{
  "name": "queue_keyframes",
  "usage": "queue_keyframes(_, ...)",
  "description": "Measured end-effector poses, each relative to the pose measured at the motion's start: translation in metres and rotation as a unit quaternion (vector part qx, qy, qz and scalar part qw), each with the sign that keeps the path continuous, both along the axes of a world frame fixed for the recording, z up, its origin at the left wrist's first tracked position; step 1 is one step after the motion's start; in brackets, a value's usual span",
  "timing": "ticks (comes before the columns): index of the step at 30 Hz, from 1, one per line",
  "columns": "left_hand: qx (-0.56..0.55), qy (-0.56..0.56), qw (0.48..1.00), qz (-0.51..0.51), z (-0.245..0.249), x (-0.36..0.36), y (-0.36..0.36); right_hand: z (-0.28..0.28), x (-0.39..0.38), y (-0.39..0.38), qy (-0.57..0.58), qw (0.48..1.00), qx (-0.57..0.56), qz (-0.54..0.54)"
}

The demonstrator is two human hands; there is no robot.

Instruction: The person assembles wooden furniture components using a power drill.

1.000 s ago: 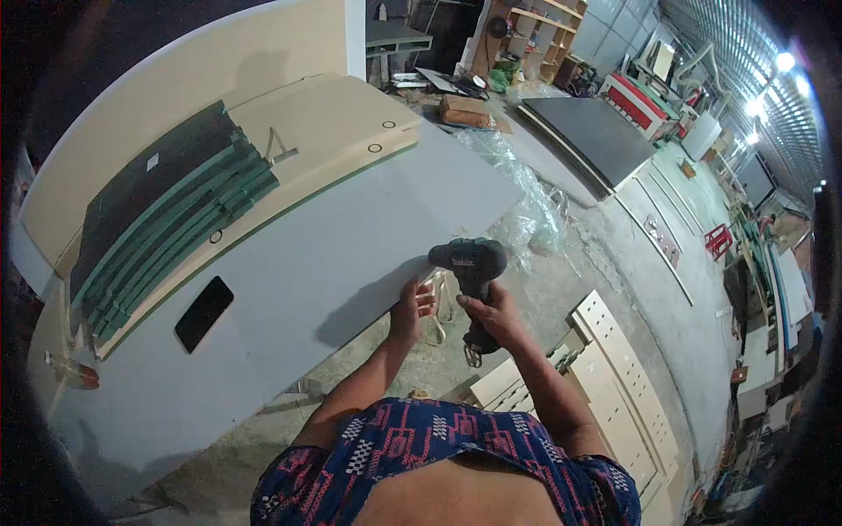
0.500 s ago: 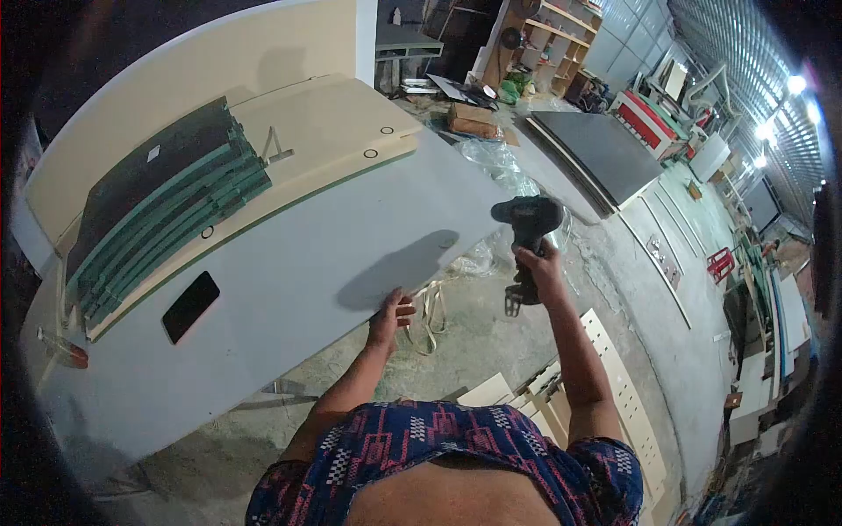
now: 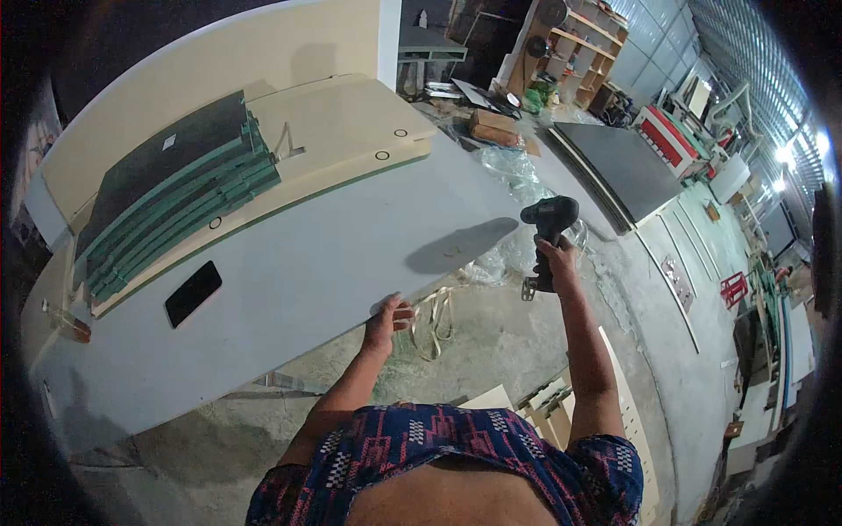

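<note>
1. The right hand is closed around the grip of a dark, pistol-shaped cordless drill.
2. The drill has a stubby black body on top and a thick handle below. A small metal hook or loop hangs at its base.
3. It is held up in the air just off the right corner of the wide, flat, pale grey surface, above the concrete floor. Its shadow falls on the surface near that corner.
4. The left hand rests against the near edge of the surface, with its fingers loosely bent and spread rather than clenched.
5. A black phone lies flat toward the left end of the surface.
6. A stack of dark boards with green edges sits on a cream panel along the far edge.
7. Crumpled clear plastic wrap lies on the floor beyond the right corner, behind the drill.
</note>
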State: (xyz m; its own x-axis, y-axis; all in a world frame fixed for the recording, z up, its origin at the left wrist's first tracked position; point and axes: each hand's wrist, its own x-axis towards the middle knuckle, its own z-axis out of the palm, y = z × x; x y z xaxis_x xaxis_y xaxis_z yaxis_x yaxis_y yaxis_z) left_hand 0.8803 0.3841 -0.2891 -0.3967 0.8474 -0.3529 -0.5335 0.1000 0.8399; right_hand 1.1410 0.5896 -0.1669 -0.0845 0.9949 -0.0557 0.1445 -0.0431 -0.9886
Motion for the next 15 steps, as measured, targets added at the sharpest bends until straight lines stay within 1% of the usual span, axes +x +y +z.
queue_keyframes(2,0.001,0.009,1.000,0.013,0.007,0.004,-0.004,-0.013,0.005,0.013,0.000,1.000,0.002,0.013)
queue_keyframes(9,-0.021,0.005,1.000,0.008,0.007,0.005,-0.003,-0.020,0.008,0.017,-0.002,1.000,-0.014,0.010)
queue_keyframes(12,-0.020,0.003,1.000,0.012,0.003,0.003,-0.001,-0.018,0.004,0.022,-0.020,0.999,-0.024,0.001)
queue_keyframes(15,-0.015,0.006,1.000,0.014,0.003,0.003,-0.002,-0.015,0.005,0.024,-0.021,0.999,-0.028,0.021)
